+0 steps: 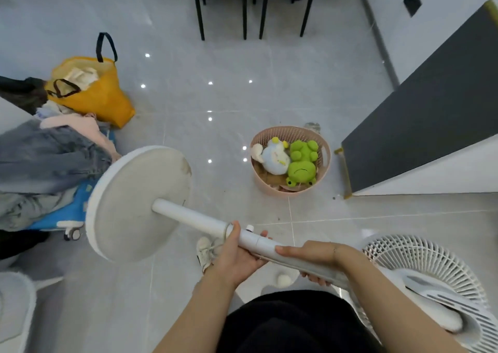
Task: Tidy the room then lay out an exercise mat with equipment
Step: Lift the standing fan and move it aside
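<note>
I hold a white standing fan sideways above the floor. Its round base (137, 204) points left and away from me, and its grilled head (431, 280) is at the lower right. My left hand (237, 255) grips the white pole (194, 218) near a joint. My right hand (310, 258) curls around the thicker part of the pole closer to the fan head. A pink basket (320, 142) on the floor ahead holds a green frog plush (300, 164) and a pale blue plush (275, 156).
A yellow bag (102, 96) with black handles stands at the left, beside a pile of clothes (48, 161) on a blue wheeled cart. Black chair legs (223, 10) stand at the top. A dark-topped white cabinet (420, 115) runs along the right. A shoe (206, 250) lies below the pole.
</note>
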`<state>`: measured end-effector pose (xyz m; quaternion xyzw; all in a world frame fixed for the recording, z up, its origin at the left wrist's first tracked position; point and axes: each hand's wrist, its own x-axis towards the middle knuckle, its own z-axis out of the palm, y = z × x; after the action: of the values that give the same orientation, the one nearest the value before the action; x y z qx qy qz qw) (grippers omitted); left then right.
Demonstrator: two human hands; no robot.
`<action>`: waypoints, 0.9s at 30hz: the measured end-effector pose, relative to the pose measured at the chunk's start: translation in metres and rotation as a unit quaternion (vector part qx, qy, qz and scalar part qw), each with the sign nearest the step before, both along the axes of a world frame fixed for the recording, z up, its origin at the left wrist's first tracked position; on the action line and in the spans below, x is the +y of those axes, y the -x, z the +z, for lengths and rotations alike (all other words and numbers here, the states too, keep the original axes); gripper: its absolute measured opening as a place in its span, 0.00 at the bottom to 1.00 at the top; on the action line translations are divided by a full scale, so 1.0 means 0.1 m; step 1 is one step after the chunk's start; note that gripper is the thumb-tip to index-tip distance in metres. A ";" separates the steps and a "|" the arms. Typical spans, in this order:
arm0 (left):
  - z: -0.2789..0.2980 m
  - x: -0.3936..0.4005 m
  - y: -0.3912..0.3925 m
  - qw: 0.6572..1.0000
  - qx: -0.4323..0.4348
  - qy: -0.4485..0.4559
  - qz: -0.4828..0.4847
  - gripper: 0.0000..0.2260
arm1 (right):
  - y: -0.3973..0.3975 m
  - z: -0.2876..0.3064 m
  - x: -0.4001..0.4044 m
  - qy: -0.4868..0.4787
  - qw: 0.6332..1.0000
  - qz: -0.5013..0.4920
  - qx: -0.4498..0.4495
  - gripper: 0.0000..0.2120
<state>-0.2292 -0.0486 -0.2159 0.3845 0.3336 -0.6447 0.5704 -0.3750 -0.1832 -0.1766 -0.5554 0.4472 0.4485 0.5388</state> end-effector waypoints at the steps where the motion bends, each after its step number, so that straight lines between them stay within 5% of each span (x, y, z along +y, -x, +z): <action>1: -0.02 -0.05 -0.23 1.000 0.004 -0.002 -0.026 0.18 | -0.19 -0.01 -0.01 0.003 1.000 -0.008 0.005 0.38; 9: -0.05 -0.57 -1.57 0.976 0.023 0.001 -0.217 0.21 | -1.34 -0.05 -0.21 0.023 0.992 -0.125 -0.007 0.26; 16: -0.32 -1.41 -2.07 0.953 0.005 -0.085 -0.292 0.21 | -1.69 -0.41 -0.60 -0.051 0.965 -0.256 0.018 0.29; 24: -1.09 -2.19 -2.47 0.890 -0.045 -0.158 -0.424 0.18 | -2.09 -1.16 -0.92 -0.114 0.914 -0.382 0.072 0.28; 27: -1.39 -2.32 -2.63 0.852 -0.070 -0.170 -0.490 0.10 | -2.29 -1.44 -1.04 -0.172 0.885 -0.413 0.130 0.31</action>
<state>0.0339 -0.2807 -0.3551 0.6330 0.1657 -0.7453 0.1277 -0.1459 -0.2876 -0.3204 -0.1563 0.6178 0.3235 0.6995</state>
